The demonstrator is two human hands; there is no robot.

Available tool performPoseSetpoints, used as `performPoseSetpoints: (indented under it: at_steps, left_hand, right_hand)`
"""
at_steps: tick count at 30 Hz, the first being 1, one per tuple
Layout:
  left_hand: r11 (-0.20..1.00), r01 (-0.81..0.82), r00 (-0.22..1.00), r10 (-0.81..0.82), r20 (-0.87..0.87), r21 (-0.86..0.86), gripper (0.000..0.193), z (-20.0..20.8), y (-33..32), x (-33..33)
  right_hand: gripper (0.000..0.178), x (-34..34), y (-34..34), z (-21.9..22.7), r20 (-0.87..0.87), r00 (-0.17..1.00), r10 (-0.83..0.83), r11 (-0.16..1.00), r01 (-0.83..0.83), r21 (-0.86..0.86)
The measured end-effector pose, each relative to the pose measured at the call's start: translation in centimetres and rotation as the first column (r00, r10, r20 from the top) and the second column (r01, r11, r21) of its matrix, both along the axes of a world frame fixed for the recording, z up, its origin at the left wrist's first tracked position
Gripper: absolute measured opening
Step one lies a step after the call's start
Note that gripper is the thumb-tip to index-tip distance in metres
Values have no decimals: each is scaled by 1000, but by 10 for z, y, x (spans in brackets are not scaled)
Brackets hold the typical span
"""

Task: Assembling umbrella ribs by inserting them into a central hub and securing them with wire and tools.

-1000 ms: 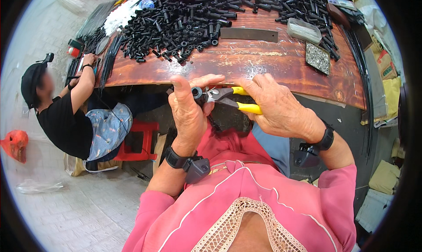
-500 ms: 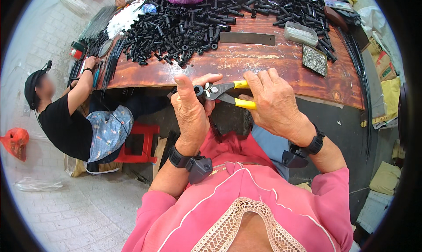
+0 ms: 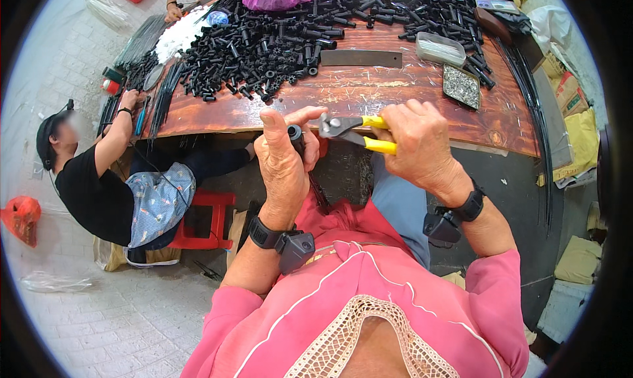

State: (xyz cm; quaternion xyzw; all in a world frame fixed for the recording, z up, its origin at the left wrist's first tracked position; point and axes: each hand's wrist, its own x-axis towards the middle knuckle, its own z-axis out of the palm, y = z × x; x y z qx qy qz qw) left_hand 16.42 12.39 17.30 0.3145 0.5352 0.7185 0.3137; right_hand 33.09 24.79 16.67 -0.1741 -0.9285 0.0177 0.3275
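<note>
In my left hand [image 3: 285,155] is a black tubular part [image 3: 295,135], its round hollow end facing up and the thumb upright beside it. The fingers are curled behind the tube and partly hidden. My right hand [image 3: 419,137] is closed around the yellow handles of a pair of pliers [image 3: 344,128]. The metal jaws point left, close to my left fingertips and a little apart from the tube. Both hands are held just off the table's near edge, above my lap.
The wooden table [image 3: 422,107] bears a heap of black plastic parts [image 3: 257,55], a flat metal strip [image 3: 361,59], a clear plastic box [image 3: 440,48] and a tray of small metal pieces [image 3: 461,86]. A co-worker [image 3: 99,173] sits at the left on a red stool [image 3: 210,223].
The pliers have moved right, away from the end of the black tubular part, and their jaws have turned. My left hand still holds the tube. The whole view has shifted slightly.
</note>
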Motion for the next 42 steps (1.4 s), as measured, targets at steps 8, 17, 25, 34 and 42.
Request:
performPoseSetpoints:
  at_steps: [8,17,25,34,42]
  left_hand:
    - [984,170,981,-173,83,44,85,0,-3,-17]
    - [815,513,838,-543,48,272,64,-8,-8,-33]
    - [900,432,893,-416,-170,68,65,-10,-7,-25]
    - [901,418,908,-416,-45,116,63,-31,9,-14]
    - [920,370,929,-368,-35,129,64,-38,11,-5]
  right_hand:
    - [21,60,71,5,-54,961,-269,864,216,-455]
    - [18,80,165,-33,201,853,-481,763,520,-384]
    - [15,60,180,-50,262,856,-446,820,508,-263]
    - [23,82,195,-41,155,895,-418,773,440,-457]
    - [27,73,126,3,-367,888,-277,203,-319,-926]
